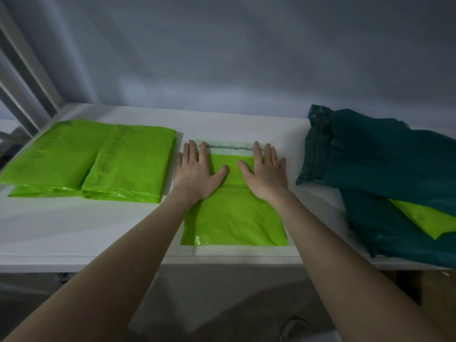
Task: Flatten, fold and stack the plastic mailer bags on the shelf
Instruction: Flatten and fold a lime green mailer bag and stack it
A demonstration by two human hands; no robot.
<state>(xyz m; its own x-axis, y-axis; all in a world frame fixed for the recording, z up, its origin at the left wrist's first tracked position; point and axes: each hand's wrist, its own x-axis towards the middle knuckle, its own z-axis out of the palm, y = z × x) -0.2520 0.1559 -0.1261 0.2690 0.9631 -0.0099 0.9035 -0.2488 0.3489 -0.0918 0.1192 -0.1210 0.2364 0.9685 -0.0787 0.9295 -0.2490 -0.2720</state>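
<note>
A lime green mailer bag [234,218] lies flat in the middle of the white shelf [74,223], its pale adhesive flap at the far end. My left hand [197,171] presses on its upper left part with straight, spread fingers. My right hand [265,171] presses flat on its upper right part in the same way. To the left lie two folded lime green stacks, a far-left stack [49,156] and a second stack [130,166] beside the bag. At the right sits a loose heap of dark teal mailer bags [389,169] with a lime green bag [424,218] poking out of it.
A grey wall rises behind the shelf. Metal shelf uprights [27,95] stand at the far left. The shelf's front edge runs just below the flat bag. The teal heap hangs over the shelf's right front edge.
</note>
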